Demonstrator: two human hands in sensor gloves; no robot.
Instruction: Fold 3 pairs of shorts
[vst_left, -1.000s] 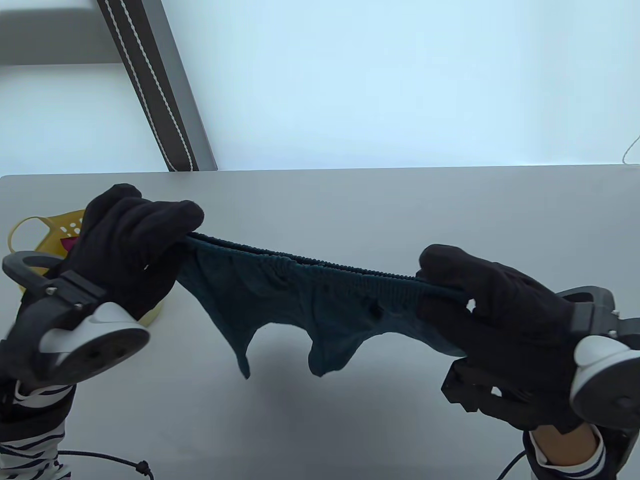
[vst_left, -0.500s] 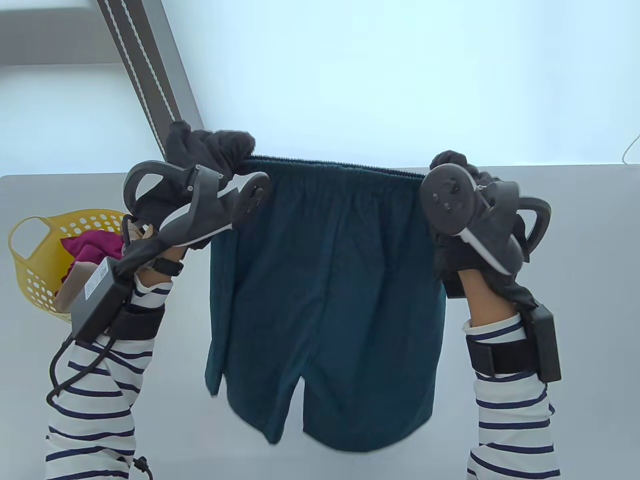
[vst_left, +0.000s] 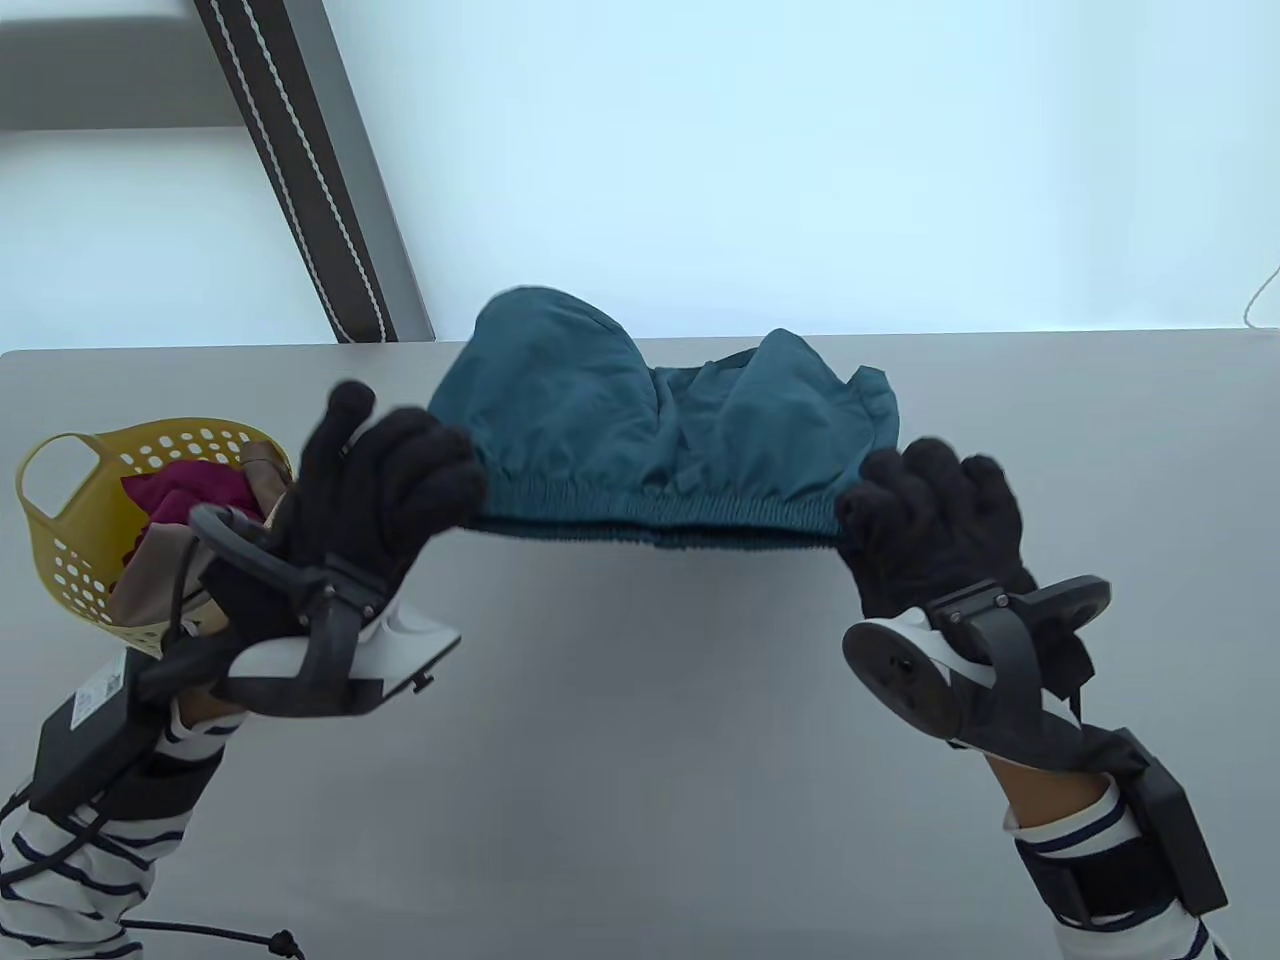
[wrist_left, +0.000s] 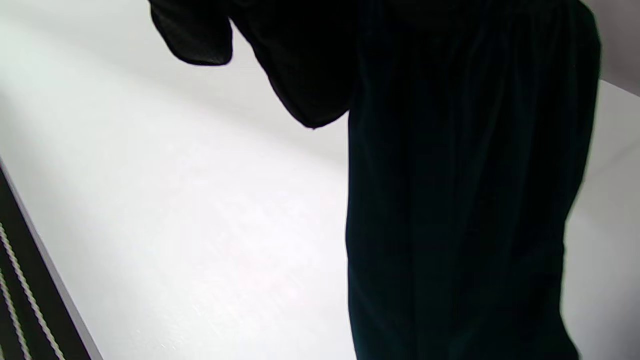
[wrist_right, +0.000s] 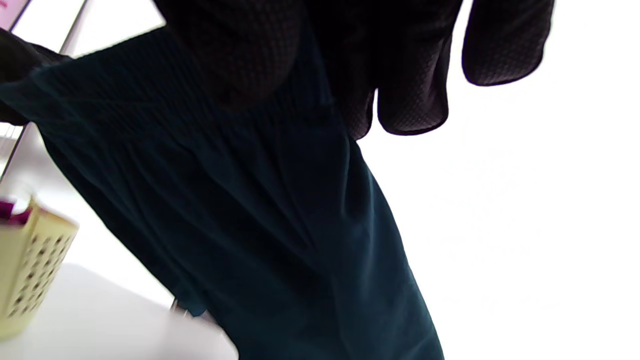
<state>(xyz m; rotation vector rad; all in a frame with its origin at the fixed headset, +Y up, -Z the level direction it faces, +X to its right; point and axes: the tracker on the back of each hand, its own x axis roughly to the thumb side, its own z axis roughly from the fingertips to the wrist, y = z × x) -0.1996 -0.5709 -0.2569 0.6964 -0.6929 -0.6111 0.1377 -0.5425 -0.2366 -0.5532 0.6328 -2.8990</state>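
Bare grey table (vst_left: 650, 750) runs open across the near and middle ground, beneath and in front of the teal shorts (vst_left: 640, 430), which the left hand (vst_left: 385, 490) and right hand (vst_left: 935, 520) hold stretched between them above the surface. The billowed cloth blocks the far middle. At far left a yellow perforated basket (vst_left: 60, 540) heaped with clothes stands just beside the left hand. The table's right side lies open.
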